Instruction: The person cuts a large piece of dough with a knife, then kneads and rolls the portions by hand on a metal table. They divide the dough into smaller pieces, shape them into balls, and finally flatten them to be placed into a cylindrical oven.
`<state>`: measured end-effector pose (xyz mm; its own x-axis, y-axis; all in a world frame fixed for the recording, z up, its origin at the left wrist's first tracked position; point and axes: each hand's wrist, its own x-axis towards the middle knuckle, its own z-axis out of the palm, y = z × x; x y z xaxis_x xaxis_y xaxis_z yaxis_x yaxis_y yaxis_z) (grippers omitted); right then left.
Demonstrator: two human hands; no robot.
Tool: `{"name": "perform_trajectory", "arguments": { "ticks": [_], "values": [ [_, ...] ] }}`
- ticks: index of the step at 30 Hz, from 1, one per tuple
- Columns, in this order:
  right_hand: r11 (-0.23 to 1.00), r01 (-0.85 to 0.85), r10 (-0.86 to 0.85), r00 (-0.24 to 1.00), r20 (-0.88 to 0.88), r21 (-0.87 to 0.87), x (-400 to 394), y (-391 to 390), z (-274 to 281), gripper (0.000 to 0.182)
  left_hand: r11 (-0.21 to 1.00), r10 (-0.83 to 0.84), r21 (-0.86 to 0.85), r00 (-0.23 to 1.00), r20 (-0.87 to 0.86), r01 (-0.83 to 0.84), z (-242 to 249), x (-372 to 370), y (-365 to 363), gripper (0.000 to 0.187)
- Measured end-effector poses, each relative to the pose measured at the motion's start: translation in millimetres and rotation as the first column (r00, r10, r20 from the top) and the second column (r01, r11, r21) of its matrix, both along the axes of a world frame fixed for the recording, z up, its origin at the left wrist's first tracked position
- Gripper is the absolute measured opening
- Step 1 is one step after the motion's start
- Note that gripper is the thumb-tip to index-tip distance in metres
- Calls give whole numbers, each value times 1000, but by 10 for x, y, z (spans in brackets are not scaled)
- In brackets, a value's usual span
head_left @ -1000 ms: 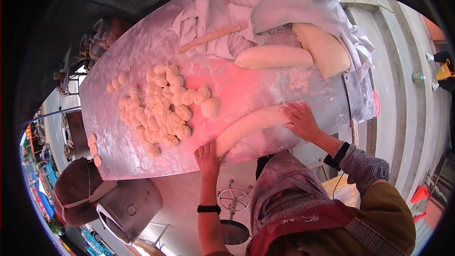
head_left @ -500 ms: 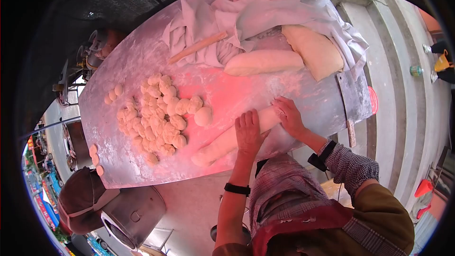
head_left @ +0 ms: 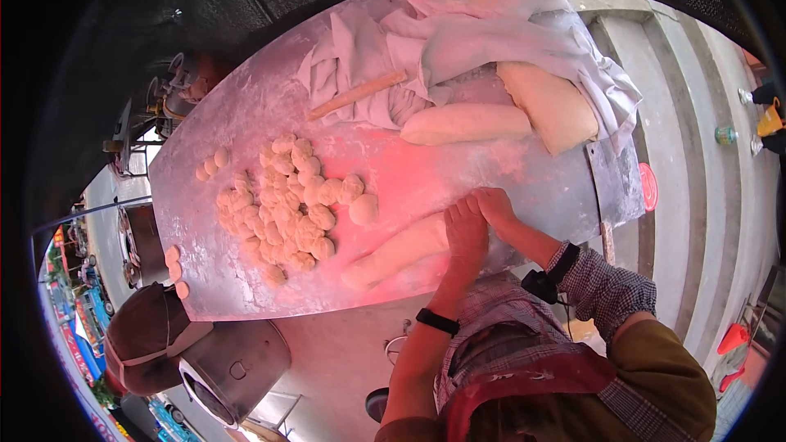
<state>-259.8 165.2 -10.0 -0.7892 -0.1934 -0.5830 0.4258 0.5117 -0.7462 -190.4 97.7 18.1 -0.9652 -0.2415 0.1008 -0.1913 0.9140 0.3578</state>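
A long pale dough roll (head_left: 401, 254) lies slantwise along the near side of the floury table. My left hand (head_left: 467, 233) is closed over its right end, fingers pressed together. Right beside it, my right hand (head_left: 497, 209) curls at the same end, its fingertips touching my left hand and partly covered by it. Both hands hide that end of the roll. To the left sits a heap of small dough balls (head_left: 282, 209), with a larger, smoother dough ball (head_left: 363, 209) at its right edge.
Farther back lie another thick dough roll (head_left: 467, 124), a big dough slab (head_left: 550, 106) partly under a pale cloth (head_left: 524, 41), and a rolling pin (head_left: 356, 95). A flat scraper-like blade (head_left: 604, 184) lies at the table's right edge. Steps (head_left: 655, 115) run along the right.
My left hand has slid right along the dough roll to meet my right hand at its end. My right hand's fingers have curled in. The whole view has shifted slightly.
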Motion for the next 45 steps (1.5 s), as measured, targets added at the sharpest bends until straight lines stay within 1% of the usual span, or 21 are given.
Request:
{"name": "perform_trajectory", "arguments": {
  "ticks": [4,5,9,11,15,16,17,18,20,22,23,24,26,27,29,33,36,38,42,44,45],
  "values": [
    [995,-62,72,989,-129,74,-64,62,100,28,990,49,-133,998,31,-44,-178,-35,69,31],
    [985,-101,128,973,-193,143,-76,74,78,28,991,51,-126,998,46,-45,-207,-27,72,26],
    [986,-128,153,948,-280,104,-150,107,119,24,992,81,-96,995,50,-76,-233,-44,41,21],
    [931,-309,337,932,-134,192,-181,175,206,24,993,80,-85,997,20,-78,-249,21,31,17],
    [947,-313,309,949,53,69,-163,44,814,26,992,123,-2,981,153,-124,-248,-58,-128,18],
    [861,-452,457,889,-35,-233,-110,-87,1124,22,992,126,4,986,112,-127,-310,-81,-166,22],
    [759,-597,587,800,-125,-261,-79,-273,1189,18,991,132,10,987,94,-133,-313,-57,-164,24],
    [637,-716,682,696,-223,-286,-53,-461,1253,18,990,137,17,988,76,-139,-322,-38,-161,26],
    [560,-827,791,552,-263,-54,-202,-748,1043,23,975,197,-72,968,-155,-209,-126,17,-240,37],
    [796,-600,391,613,-687,-82,-266,-909,624,25,962,203,-120,940,-275,-243,-35,79,-387,43],
    [860,-510,333,518,-788,28,-325,-845,539,28,981,188,-43,980,-65,-191,-13,163,-425,51],
    [858,-512,334,517,-788,27,-300,-701,450,28,987,149,46,979,137,-156,4,196,-451,58],
    [827,-481,556,780,-289,292,-162,-410,298,34,983,171,64,984,55,-174,38,206,-432,56],
    [823,-483,561,776,-288,299,-131,-393,267,34,979,181,90,983,33,-183,53,208,-418,56],
    [902,-394,416,903,-108,173,-44,-357,202,33,972,201,118,979,19,-202,97,269,-380,56],
    [944,-317,325,941,-94,92,54,-398,205,33,977,200,91,975,-98,-191,151,267,-354,52],
    [948,-280,309,923,-228,151,79,-384,191,31,983,184,11,981,-64,-183,36,232,-318,42],
    [906,-319,414,808,-419,280,61,-362,79,27,982,186,-25,983,-4,-186,-78,236,-295,36],
    [874,-368,470,806,-359,317,-48,-314,364,26,974,215,-64,976,-40,-218,-136,167,-328,19],
    [907,-403,413,908,-69,121,-83,-225,565,25,973,205,-91,975,-90,-213,-212,115,-367,17],
    [904,-409,419,905,-70,123,-18,-235,719,25,971,227,-83,973,44,-223,-256,70,-403,23]
  ]
}}
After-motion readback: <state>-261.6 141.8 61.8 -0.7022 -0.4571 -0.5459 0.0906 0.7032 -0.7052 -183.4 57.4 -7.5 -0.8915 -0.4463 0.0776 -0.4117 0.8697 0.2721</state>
